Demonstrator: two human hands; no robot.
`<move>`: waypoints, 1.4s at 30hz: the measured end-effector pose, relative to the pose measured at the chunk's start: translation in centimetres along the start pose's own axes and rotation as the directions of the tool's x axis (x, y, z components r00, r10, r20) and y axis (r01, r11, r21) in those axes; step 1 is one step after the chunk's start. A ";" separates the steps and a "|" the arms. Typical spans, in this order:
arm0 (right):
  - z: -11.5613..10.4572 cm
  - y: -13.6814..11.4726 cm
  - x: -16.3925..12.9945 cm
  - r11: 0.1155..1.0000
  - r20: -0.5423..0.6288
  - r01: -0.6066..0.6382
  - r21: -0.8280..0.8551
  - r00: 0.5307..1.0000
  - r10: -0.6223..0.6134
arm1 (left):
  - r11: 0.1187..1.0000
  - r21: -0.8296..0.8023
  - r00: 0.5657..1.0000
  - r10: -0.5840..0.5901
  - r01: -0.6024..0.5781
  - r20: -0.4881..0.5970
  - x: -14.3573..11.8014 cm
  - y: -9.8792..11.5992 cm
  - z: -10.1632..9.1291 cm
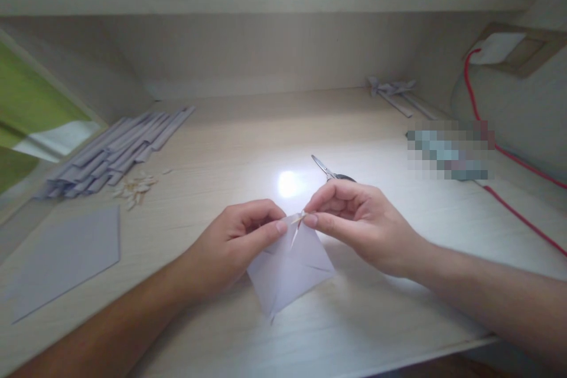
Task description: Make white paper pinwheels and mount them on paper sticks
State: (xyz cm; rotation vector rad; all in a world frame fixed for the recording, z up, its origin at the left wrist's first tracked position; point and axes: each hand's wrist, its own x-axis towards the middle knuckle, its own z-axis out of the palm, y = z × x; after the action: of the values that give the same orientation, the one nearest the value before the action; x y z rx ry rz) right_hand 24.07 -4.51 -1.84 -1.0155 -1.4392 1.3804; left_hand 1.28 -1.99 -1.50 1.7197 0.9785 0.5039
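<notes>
So the person is working right in the middle of the bench (248, 147), both hands pinched onto the top corner of a folded white paper piece (290, 271). The left hand (239, 242) is closing thumb and forefinger on the corner from the left side, and the right hand (354, 218) is doing the same from the right, fingertips nearly touching each other over that little twisted tip. The rest of the paper is hanging down and towards the person between the two wrists, its lower point resting on the bench surface or just above it, can't quite tell which.

Just behind the right hand a pair of scissors (330, 171) is lying on the bench, handles partly hidden by the knuckles. Off to the left there's a pile of folded paper strips (115, 150), with a few small paper scraps (135, 186) sitting right beside it. Nearer the left edge a flat grey sheet (66, 260) is lying well apart from the hands. At the back right a finished-looking paper bundle (392, 90) is sitting near the wall, and a red cable (509, 201) is running along the right side.
</notes>
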 end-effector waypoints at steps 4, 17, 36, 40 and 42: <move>0.1 0.2 -0.2 1.000 0.009 -0.018 -0.016 1.000 0.018 | 0.996 0.066 0.997 0.069 -0.066 -0.043 -0.1 0.4 0.3; -0.1 0.0 -0.4 0.954 0.016 0.098 -0.285 0.995 -0.098 | 0.980 0.168 0.989 0.124 -0.109 -0.085 -0.4 0.5 0.3; 0.0 0.1 -0.5 0.974 -0.050 0.097 -0.206 0.993 -0.110 | 0.993 -0.115 0.999 0.021 -0.026 -0.048 -0.3 0.0 0.5; 0.1 0.1 -0.5 0.974 -0.059 0.098 -0.205 0.992 -0.112 | 0.992 -0.127 0.998 0.014 -0.023 -0.067 -0.3 0.1 0.5; 0.1 0.1 -0.5 0.975 -0.072 0.096 -0.202 0.991 -0.112 | 0.991 -0.132 0.998 0.005 -0.013 -0.063 -0.3 0.0 0.5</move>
State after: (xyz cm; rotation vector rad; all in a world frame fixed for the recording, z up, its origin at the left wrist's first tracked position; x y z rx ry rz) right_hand 24.10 -5.01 -1.95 -1.0931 -1.5679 1.1239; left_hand 1.45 -2.47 -1.66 1.5981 0.9601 0.6182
